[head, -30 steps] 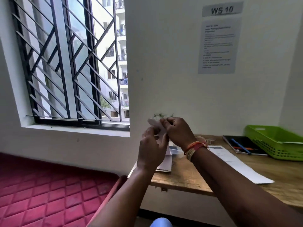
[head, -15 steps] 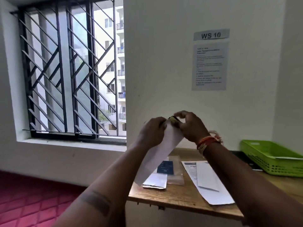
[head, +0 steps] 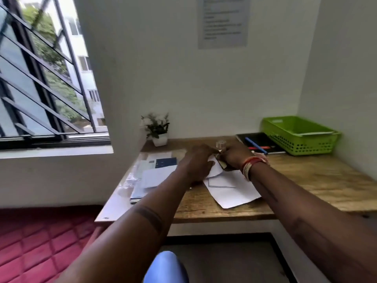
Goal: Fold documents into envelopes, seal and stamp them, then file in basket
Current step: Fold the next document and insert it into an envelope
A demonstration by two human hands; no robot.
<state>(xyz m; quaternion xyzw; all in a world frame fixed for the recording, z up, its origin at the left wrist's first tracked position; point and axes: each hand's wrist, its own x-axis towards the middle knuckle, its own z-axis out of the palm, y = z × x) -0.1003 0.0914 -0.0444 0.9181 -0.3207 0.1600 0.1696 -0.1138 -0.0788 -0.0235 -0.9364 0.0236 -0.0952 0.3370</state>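
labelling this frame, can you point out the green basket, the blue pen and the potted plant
green basket (head: 293,142), head view, on its perforated front wall
blue pen (head: 256,145), head view, on the middle of its barrel
potted plant (head: 160,139), head view, on its white pot

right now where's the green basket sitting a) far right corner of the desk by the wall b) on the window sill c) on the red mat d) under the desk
a: the green basket stands on the wooden desk at its far right corner against the wall, next to a black notebook with a blue pen on it.
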